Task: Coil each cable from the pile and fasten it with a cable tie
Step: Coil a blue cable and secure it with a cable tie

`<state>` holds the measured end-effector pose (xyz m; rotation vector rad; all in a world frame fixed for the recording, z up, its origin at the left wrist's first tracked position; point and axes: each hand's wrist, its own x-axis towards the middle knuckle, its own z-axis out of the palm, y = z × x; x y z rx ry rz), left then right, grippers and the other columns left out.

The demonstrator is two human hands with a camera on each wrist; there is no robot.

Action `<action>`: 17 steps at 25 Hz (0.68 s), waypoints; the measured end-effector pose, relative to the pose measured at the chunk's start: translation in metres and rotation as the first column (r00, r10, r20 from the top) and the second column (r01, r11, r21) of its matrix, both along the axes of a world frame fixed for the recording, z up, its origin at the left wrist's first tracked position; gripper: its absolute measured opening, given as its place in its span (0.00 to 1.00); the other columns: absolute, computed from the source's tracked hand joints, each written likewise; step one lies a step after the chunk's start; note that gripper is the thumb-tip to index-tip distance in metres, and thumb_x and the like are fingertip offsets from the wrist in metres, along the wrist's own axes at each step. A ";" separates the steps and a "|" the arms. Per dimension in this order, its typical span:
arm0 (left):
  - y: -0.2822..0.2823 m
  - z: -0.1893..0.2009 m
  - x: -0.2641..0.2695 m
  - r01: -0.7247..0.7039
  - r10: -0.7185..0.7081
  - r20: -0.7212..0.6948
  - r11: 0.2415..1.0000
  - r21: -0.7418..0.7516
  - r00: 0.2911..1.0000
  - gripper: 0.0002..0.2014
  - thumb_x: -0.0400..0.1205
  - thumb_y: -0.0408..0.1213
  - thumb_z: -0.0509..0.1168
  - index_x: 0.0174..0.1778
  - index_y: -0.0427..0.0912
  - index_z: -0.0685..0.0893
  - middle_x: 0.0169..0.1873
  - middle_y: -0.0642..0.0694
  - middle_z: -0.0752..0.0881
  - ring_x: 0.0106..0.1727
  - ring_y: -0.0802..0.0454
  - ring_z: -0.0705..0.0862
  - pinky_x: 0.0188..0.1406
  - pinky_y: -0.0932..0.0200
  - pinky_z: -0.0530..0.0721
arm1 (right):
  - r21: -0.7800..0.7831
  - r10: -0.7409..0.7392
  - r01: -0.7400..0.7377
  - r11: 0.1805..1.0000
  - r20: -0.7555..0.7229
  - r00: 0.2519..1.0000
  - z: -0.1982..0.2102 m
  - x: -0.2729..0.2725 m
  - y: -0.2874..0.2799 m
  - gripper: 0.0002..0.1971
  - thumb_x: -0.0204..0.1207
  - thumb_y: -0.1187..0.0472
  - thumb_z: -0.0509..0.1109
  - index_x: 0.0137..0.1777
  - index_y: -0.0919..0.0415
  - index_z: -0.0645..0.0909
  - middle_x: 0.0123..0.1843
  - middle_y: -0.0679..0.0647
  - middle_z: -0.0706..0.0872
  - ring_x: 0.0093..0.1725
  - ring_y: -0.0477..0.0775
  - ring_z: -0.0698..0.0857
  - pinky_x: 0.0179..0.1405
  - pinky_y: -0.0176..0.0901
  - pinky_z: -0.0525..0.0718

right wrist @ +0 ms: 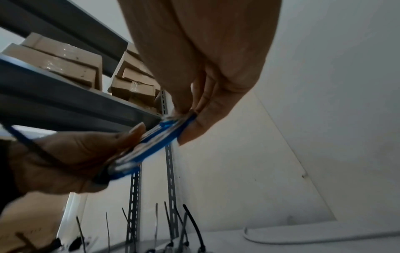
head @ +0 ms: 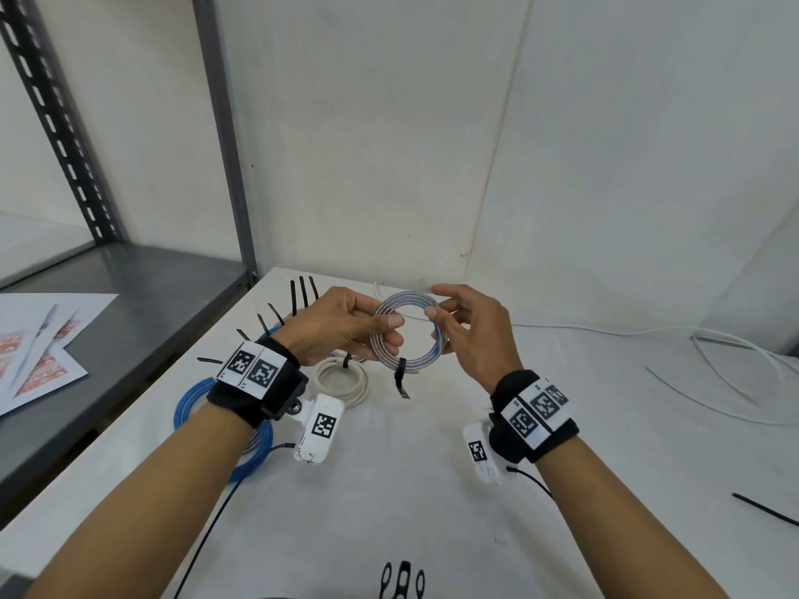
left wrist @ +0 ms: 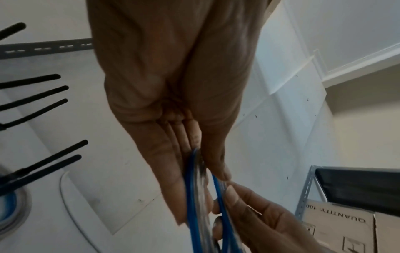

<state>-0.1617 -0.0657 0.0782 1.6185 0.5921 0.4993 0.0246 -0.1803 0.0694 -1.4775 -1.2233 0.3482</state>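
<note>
**Tied coil held up between both hands over white table**

Held coil (head: 406, 332): clear-and-blue cable wound in a flat round ring of several turns, raised above the table (head: 432, 490), not touching it. Black cable tie (head: 401, 373) cinched round the near, lower edge, tail hanging down. Blue strands plain in the wrist views, coil blurred there.

Left hand (head: 341, 324): pinches left side of the ring, thumb on top, fingers curled beneath. Right hand (head: 469, 328): pinches right side between thumb and fingertips, other fingers loosely spread.

On table behind and below left hand: cream coil (head: 341, 382), flat, tied with a black tie. Left of that, under the left wrist: blue coil (head: 190, 408), flat, partly hidden by the forearm. More coils further back behind the left hand, mostly hidden; tie tails (head: 302, 291) sticking up and out from them.

Loose white cable (head: 713, 361) sprawled at right, uncoiled, running along the wall. Spare tie (head: 765, 508) lying alone near the right edge. Black scissor handles (head: 402, 581) at bottom edge, only partly in view.

Left: grey metal shelf (head: 129, 287) beside table, printed papers (head: 39, 339) lying on it. Cardboard boxes (right wrist: 65, 63) stacked on upper shelves in right wrist view; contents not visible.
</note>
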 end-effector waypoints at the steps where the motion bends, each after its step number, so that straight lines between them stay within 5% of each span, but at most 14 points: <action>1: 0.000 -0.002 0.000 0.000 0.000 0.002 1.000 -0.011 1.000 0.15 0.81 0.37 0.74 0.59 0.30 0.88 0.48 0.34 0.93 0.47 0.43 0.93 0.53 0.45 0.91 | 0.030 -0.036 0.035 0.999 0.010 0.999 -0.002 -0.002 0.001 0.11 0.79 0.60 0.78 0.60 0.56 0.86 0.43 0.56 0.89 0.41 0.60 0.89 0.27 0.50 0.91; 3: 0.001 -0.006 0.000 -0.025 0.025 0.025 0.999 -0.024 0.999 0.14 0.81 0.35 0.74 0.58 0.30 0.88 0.47 0.34 0.93 0.45 0.44 0.93 0.51 0.46 0.91 | 0.035 -0.051 0.051 0.998 -0.005 0.999 -0.005 -0.005 0.001 0.07 0.78 0.60 0.78 0.54 0.54 0.87 0.42 0.56 0.90 0.40 0.58 0.90 0.30 0.52 0.91; 7: 0.008 -0.011 -0.011 -0.065 0.068 0.042 0.995 -0.074 0.997 0.14 0.78 0.36 0.75 0.56 0.32 0.89 0.48 0.33 0.93 0.46 0.44 0.93 0.46 0.49 0.94 | -0.116 0.212 -0.265 0.957 -0.344 0.915 -0.001 -0.001 -0.001 0.15 0.76 0.67 0.79 0.62 0.65 0.84 0.43 0.67 0.93 0.40 0.60 0.93 0.40 0.53 0.92; 11: 0.008 -0.014 -0.016 -0.048 0.049 0.010 0.996 -0.078 0.999 0.16 0.79 0.37 0.74 0.59 0.30 0.88 0.48 0.34 0.93 0.45 0.47 0.93 0.39 0.57 0.92 | -0.120 0.026 -0.046 0.992 -0.168 0.986 -0.012 -0.015 0.011 0.13 0.72 0.64 0.84 0.53 0.63 0.86 0.37 0.65 0.91 0.35 0.59 0.92 0.33 0.52 0.92; 14: 0.011 -0.022 -0.023 -0.060 0.059 -0.011 0.993 -0.097 0.998 0.20 0.76 0.41 0.75 0.59 0.32 0.89 0.50 0.34 0.93 0.47 0.46 0.93 0.46 0.55 0.93 | -0.082 -0.056 0.045 0.996 -0.141 0.988 -0.023 -0.031 0.018 0.16 0.70 0.61 0.85 0.53 0.64 0.85 0.36 0.63 0.89 0.32 0.55 0.91 0.27 0.50 0.91; 17: 0.012 -0.029 -0.030 -0.099 0.101 0.009 0.987 -0.126 0.995 0.09 0.81 0.36 0.73 0.53 0.35 0.91 0.47 0.36 0.93 0.45 0.48 0.93 0.43 0.56 0.93 | -0.093 -0.031 0.013 0.996 -0.200 0.979 -0.028 -0.036 0.021 0.15 0.72 0.60 0.84 0.55 0.63 0.85 0.38 0.59 0.88 0.33 0.54 0.90 0.30 0.52 0.92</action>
